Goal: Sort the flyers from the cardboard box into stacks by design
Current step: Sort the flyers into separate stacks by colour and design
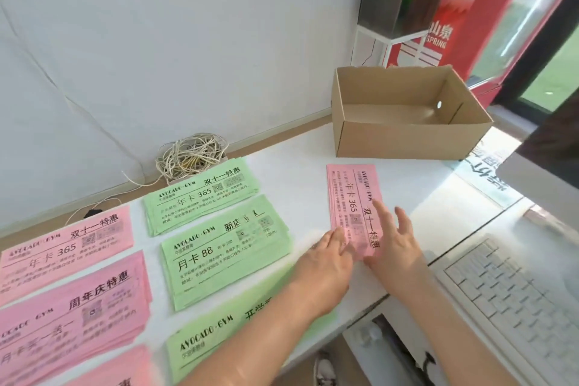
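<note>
Six stacks lie on the white table (297, 194) to my left, in two columns. Pink column: far pink stack (62, 247) headed "年卡 365", middle pink stack (78, 313) headed "周年庆特惠", near pink stack (125, 367) cut off by the frame edge. Green column, just to the right of it: far green stack (200, 197) "年卡 365", middle green stack (225, 257) "月卡 88", near green stack (203, 345), partly under my left forearm. All carry "AVOCADO·GYM".

One loose pink flyer (354, 197) lies flat on the table right of the green column and apart from it, turned lengthwise away from me. It reads "年卡 365" and "双十一特惠", the same print as the far pink stack. Single sheet or several: cannot tell.

Left hand (326, 266): back up, fingers nearly straight, tips touching the flyer's near left edge. Thumb hidden.
Right hand (398, 247): flat, fingers spread and straight, resting on the flyer's near end. Neither hand is curled around the paper.

Cardboard box (407, 141) stands open-topped beyond the flyer, near it but not touching, by the wall.

Keyboard (517, 298) sits right of my right hand, with a monitor (551, 163) above it. Tangled cord (191, 157) lies behind the far green stack.
</note>
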